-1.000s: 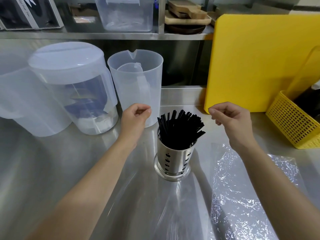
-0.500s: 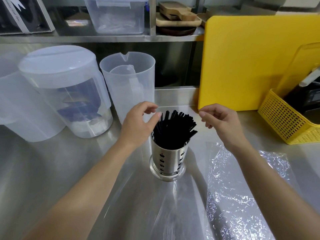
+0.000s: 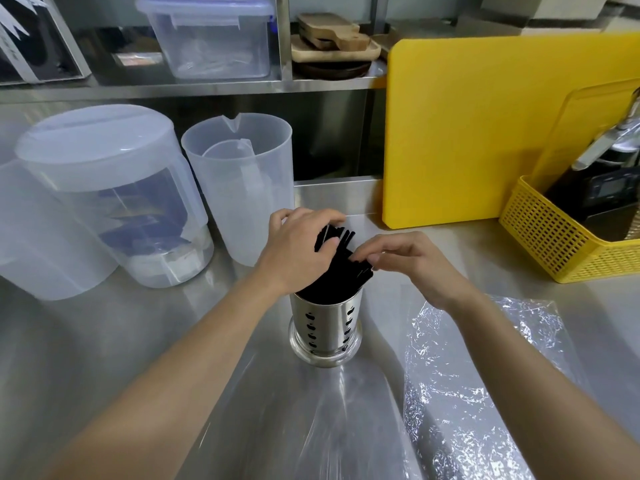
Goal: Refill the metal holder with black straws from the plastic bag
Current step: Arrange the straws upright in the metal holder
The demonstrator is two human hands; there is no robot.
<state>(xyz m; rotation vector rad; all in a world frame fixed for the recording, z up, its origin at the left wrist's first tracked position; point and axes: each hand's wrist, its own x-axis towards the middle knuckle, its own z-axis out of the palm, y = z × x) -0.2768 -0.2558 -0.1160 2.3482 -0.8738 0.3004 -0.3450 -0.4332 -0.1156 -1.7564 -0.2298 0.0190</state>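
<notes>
Black straws (image 3: 336,278) stand in the metal holder (image 3: 325,325), leaning right; left hand (image 3: 298,251) grips them, right hand (image 3: 412,263) seemingly pinches tips.

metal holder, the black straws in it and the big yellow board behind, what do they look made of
Perforated cylindrical metal holder: polished stainless steel by the look, mirror-bright, with reflections and punched holes. Thin black straws: probably plastic, matte and uniform, though paper cannot be ruled out. Large yellow board: apparently thick plastic, smooth, opaque, evenly coloured, with rounded corners.
</notes>
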